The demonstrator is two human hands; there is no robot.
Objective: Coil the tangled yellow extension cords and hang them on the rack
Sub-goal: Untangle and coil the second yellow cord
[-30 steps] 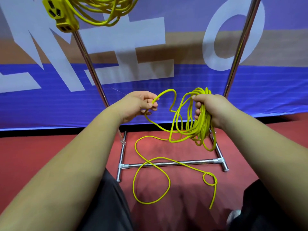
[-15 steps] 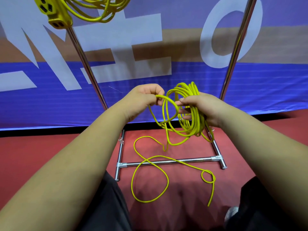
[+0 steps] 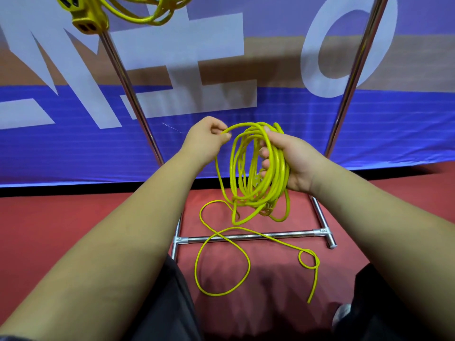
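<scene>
1. Against a second ago: brought the left hand [image 3: 205, 141] close beside the right hand [image 3: 295, 163]; added another loop to the yellow cord coil [image 3: 279, 173].
2. Pinching the coil's top strand with left thumb and fingers.
3. Clasping the upright coil in curled right fingers, above the rack base [image 3: 246, 237].
4. Trailing a loose tail [image 3: 215, 294] over the red floor; hung on the rack already, a second cord [image 3: 89, 17].

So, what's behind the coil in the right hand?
The right hand grips the coil. Behind it show the blue banner and red floor. The rack's right foot runs behind hand and coil, its far end mostly covered.
</scene>
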